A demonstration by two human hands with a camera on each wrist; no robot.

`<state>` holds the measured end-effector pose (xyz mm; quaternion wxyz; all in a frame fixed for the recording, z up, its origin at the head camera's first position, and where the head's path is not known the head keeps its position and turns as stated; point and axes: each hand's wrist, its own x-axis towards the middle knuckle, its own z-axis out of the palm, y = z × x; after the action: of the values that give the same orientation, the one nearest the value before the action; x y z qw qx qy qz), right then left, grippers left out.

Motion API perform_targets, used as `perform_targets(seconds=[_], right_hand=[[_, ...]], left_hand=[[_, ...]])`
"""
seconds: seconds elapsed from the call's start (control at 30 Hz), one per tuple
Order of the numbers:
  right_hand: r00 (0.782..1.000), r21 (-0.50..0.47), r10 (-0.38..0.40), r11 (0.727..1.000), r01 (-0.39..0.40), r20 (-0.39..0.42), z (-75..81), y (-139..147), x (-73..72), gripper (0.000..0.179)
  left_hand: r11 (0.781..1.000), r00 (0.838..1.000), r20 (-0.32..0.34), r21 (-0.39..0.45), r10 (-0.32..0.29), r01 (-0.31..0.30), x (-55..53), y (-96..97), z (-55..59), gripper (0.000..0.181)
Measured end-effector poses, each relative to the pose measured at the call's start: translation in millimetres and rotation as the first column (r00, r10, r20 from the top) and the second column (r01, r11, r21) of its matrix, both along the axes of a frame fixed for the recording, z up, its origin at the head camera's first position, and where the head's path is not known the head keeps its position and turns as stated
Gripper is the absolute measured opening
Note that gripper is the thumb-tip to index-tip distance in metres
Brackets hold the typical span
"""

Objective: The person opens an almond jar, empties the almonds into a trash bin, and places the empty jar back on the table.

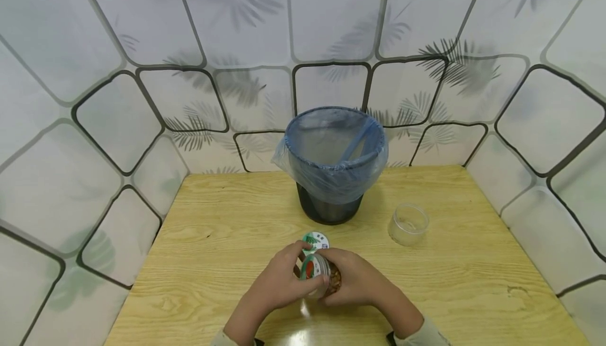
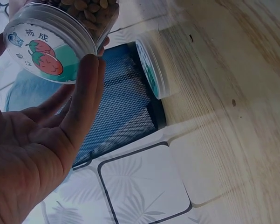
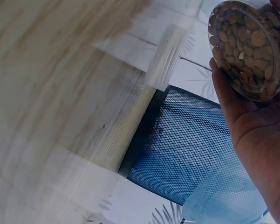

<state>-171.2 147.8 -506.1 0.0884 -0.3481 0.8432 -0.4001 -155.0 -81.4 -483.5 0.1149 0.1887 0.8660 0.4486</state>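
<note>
A clear plastic jar of almonds (image 3: 244,51) is tilted on its side between both hands, its round base facing the right wrist camera. My left hand (image 1: 284,277) grips the jar's lid (image 2: 46,58), which carries a picture of red fruit on white and green; the fingers and thumb lie around its rim. My right hand (image 1: 352,277) holds the jar's body from the other side, with fingers curled round it. In the head view, almonds show between the two hands. Just beyond the left fingertips, a second round lid (image 1: 317,241), white and green, lies on the table.
A black mesh bin (image 1: 326,209) lined with a blue plastic bag (image 1: 336,177) stands at the back of the wooden table (image 1: 227,214). A transparent round container (image 1: 408,225) sits to its right. Patterned walls (image 1: 255,99) enclose the table at the back and sides.
</note>
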Motion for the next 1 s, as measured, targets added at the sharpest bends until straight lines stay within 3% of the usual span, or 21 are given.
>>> perform_targets(seconds=[0.53, 1.0], right_hand=[[1.000, 0.039, 0.011, 0.999, -0.010, -0.029, -1.9, -3.6, -0.9, 0.078], [0.999, 0.073, -0.003, 0.997, 0.006, -0.032, 0.3, -4.5, -0.1, 0.081]], left_hand=[[0.997, 1.000, 0.012, -0.066, 0.028, -0.027, -0.3, -2.1, 1.0, 0.060], [0.999, 1.000, 0.021, -0.049, 0.013, -0.012, -0.5, -3.2, 0.4, 0.057]])
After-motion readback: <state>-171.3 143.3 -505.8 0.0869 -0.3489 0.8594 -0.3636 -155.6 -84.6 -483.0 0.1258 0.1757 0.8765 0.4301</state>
